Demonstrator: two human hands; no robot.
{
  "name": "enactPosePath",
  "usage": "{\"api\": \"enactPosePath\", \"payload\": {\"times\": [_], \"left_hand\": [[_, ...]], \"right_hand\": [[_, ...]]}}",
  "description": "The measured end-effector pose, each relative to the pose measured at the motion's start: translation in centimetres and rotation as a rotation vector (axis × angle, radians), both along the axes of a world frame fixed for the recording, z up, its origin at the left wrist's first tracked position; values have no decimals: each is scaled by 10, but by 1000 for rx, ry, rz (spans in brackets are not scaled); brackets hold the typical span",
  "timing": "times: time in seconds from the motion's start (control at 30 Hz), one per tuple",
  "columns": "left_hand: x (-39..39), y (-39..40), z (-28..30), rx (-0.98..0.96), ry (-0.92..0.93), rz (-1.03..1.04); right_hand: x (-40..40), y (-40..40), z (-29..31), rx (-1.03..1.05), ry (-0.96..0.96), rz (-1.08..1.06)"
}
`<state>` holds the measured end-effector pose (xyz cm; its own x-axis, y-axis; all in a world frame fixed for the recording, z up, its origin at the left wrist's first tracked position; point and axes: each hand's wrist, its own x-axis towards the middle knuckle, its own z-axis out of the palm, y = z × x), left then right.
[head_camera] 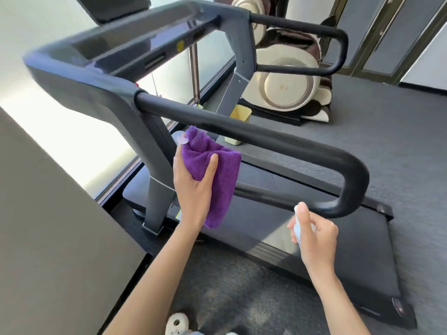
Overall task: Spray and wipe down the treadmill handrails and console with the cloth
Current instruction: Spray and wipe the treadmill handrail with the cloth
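Grey carpet [387, 141]; left grip [193, 180] clutches cloth [217, 175], right grip [314, 238] clasps spray bottle [297, 229] below handrail [242, 126].

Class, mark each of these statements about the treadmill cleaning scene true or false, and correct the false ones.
1. The left hand grips a purple cloth. True.
2. The right hand holds a sponge. False: it holds a small spray bottle.
3. The cloth is pressed against the console. False: it is held below the near handrail, away from the console.
4. The spray bottle sits close to the near handrail's curved end. True.
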<state>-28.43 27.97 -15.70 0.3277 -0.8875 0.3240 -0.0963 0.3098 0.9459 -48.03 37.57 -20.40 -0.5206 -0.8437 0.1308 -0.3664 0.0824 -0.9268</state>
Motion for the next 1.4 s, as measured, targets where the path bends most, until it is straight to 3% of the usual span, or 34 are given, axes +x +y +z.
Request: {"api": "enactPosePath", "payload": {"times": [0.17, 0.4, 0.57, 0.73, 1.03, 1.23, 1.3, 1.4], "left_hand": [[21, -43, 52, -122, -311, 67], [35, -97, 75, 74, -788, 144], [51, -109, 70, -296, -884, 106], [64, -118, 73, -423, -1036, 8], [77, -144, 92, -187, -976, 24], [102, -135, 81, -280, -989, -181], [98, -130, 75, -280, -1032, -88], [72, -135, 85, -133, -1138, 50]], "right_hand": [[27, -18, 16, 13, 15, 9], [56, -51, 39, 25, 27, -34], [70, -64, 51, 32, 38, -55], [78, -63, 57, 14, 24, -61], [85, -63, 60, 5, -7, -38], [94, -71, 59, 2, -15, 2], [97, -73, 57, 5, -16, 11], [100, -76, 57, 8, -21, 21]]}}
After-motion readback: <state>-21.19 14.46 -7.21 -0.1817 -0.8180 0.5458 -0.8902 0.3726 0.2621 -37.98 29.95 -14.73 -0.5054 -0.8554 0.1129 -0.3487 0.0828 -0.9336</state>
